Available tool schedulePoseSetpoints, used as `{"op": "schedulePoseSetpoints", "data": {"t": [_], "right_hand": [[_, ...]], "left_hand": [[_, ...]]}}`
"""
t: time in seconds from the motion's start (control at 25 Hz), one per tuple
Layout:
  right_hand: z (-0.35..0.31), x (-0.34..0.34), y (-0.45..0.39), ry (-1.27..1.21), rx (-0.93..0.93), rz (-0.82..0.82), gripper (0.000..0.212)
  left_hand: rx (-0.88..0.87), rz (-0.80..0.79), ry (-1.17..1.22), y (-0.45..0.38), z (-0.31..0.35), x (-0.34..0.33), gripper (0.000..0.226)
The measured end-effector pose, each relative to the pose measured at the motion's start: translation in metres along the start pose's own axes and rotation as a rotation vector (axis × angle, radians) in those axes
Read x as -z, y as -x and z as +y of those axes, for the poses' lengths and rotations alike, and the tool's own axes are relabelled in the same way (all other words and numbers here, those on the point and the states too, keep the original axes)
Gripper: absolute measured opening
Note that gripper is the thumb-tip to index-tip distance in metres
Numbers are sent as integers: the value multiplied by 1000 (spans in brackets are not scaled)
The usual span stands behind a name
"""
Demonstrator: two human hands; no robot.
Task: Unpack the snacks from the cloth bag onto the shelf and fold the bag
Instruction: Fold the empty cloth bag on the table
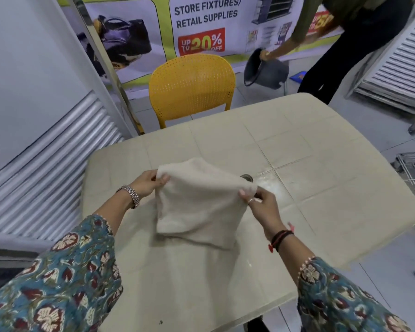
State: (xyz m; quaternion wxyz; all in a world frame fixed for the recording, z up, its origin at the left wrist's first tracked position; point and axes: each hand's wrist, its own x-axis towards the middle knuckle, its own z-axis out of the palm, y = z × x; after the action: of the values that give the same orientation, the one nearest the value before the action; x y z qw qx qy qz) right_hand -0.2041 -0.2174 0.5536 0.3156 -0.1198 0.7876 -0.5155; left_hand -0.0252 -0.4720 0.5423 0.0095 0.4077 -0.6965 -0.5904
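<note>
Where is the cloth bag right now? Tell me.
Head view, centre: the cloth bag hangs over the beige table, pinched between left hand and right hand.

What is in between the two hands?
In the head view, the cloth bag stretches between the left hand and the right hand. Each hand pinches a top corner, and the bag hangs over the table.

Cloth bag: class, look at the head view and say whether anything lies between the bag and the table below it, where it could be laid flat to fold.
Nothing visible does. The left hand and right hand each pinch a top corner of the cloth bag, which hangs above the table. The tabletop under and around it shows nothing lying on it.
</note>
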Motion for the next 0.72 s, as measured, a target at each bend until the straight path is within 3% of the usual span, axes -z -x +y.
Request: {"op": "schedulePoseSetpoints", "data": {"t": [0.16,0.32,0.48,0.72], "right_hand": [[-68,5,-34,90,328,65,42],[-106,4,-53,212,491,108,22],[-65,0,-51,280,452,34,18],[68,8,-34,488,309,-184,15]], "left_hand": [[-179,519,-175,-3,26,21,33],[-234,806,-210,9,43,27,26],[-177,828,-208,29,-7,3,22],[106,630,-293,73,-116,-65,19]]}}
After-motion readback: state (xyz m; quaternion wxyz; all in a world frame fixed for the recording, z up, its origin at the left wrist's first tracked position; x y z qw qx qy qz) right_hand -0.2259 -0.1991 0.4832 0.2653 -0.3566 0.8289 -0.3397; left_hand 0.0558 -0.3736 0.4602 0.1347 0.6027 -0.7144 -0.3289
